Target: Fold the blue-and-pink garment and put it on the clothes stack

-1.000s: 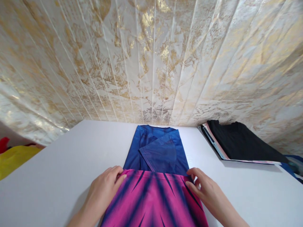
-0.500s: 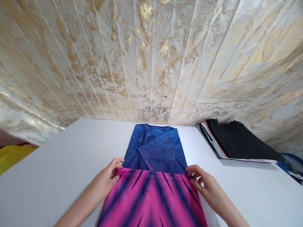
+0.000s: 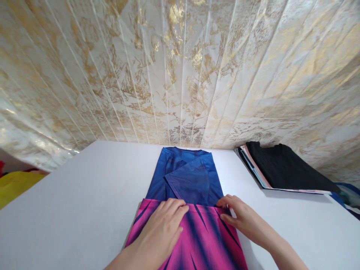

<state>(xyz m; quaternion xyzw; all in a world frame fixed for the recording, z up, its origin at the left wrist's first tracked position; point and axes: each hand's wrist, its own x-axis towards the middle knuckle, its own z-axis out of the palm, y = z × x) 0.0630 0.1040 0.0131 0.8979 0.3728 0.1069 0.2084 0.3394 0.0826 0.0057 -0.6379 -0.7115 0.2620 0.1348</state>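
A blue and pink shirt (image 3: 194,180) lies lengthwise before me, its collar at the far end. Its sides are turned in, and a sleeve slants across the blue part. The nearer pink section, with dark stripes, has a straight edge crossing the blue. My left hand (image 3: 165,225) lies flat on the pink fabric, fingertips near the middle of that edge. At the right end of the edge, my right hand (image 3: 239,213) has curled fingers and thumb on the hem corner. The near end of the shirt runs out of view.
On the right of the white table (image 3: 92,195) sits a stack of folded clothes (image 3: 281,168), a black shirt on top. Blue fabric (image 3: 343,198) lies beyond it at the right edge. Yellow fabric (image 3: 19,183) shows at far left. A gold-patterned curtain (image 3: 180,75) hangs behind.
My left hand has let go of the left hem corner and moved right onto the pink fabric. My right hand has shifted slightly inward along the edge.
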